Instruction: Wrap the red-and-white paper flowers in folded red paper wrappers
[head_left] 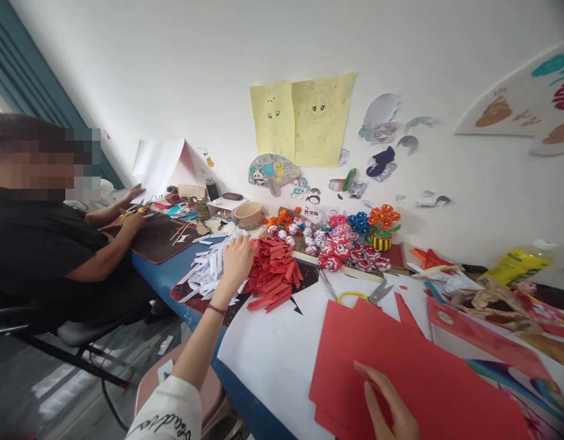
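My left hand point(238, 258) reaches to the pile of cut paper, between the white paper strips point(206, 269) and the red paper strips point(275, 269). Its back faces me, and the fingertips are hidden, so I cannot see whether it grips a strip. Low in the view, my right hand point(391, 403) rests on large red paper sheets point(382, 342), thumb and forefinger apart. Beneath the sheets lies a big white paper point(272, 354). Scissors point(366, 297) with yellow handles lie just beyond the red sheets' top edge.
Folded paper flowers point(341, 250) and a flowerpot point(381, 241) line the wall side. At right are a yellow bottle point(517, 263) and crumpled wrapping point(497, 305). Another person point(38, 244) sits at left, one hand at yellow-handled scissors point(134, 215). A pink stool point(172, 379) stands below the table edge.
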Available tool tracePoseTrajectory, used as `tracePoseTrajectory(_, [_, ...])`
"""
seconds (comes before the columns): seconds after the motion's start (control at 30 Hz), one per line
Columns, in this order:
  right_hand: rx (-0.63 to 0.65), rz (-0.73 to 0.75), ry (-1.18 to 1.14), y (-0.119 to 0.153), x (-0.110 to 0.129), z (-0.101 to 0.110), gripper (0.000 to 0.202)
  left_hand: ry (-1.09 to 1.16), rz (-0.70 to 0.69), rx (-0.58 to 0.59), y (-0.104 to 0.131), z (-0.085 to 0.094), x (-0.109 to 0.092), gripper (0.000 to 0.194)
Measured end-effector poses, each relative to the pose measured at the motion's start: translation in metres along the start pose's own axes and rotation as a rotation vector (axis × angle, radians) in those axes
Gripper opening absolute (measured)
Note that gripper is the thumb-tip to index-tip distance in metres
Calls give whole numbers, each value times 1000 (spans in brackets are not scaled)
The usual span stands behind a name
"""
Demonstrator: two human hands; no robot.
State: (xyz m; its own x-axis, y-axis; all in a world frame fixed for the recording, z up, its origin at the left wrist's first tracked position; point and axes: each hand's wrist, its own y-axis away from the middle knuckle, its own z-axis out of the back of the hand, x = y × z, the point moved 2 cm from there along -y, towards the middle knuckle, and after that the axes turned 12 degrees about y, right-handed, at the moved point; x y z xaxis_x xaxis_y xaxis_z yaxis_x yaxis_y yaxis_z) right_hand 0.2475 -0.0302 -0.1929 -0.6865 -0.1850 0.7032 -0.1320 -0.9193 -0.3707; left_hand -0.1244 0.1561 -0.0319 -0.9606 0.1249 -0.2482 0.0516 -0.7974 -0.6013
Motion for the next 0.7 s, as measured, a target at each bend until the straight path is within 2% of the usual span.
tracePoseTrajectory(0.2, [-57,-130,101,12,-23,29,39,97,7,35,75,11,-18,31])
tracePoseTrajectory(0.37, [-129,-106,148,28,-17,37,37,335,-85,131,140,0,-54,29])
tracePoseTrajectory(0.43, [-145,-46,182,33,-13,37,35,415,-65,178,160,-7,-73,29])
tracePoseTrajectory(0.5, [-124,62,260,37,-10,38,38,464,48,307,176,-16,-94,28])
tracePoseTrajectory(0.57, [-80,194,392,39,-8,38,49,441,167,518,188,-25,-115,31])
tracePoseTrajectory(0.63, [-37,303,533,41,-7,35,66,365,212,684,196,-33,-135,38])
tracePoseTrajectory(0.7, [-20,361,634,42,-6,31,76,321,216,758,199,-39,-149,45])
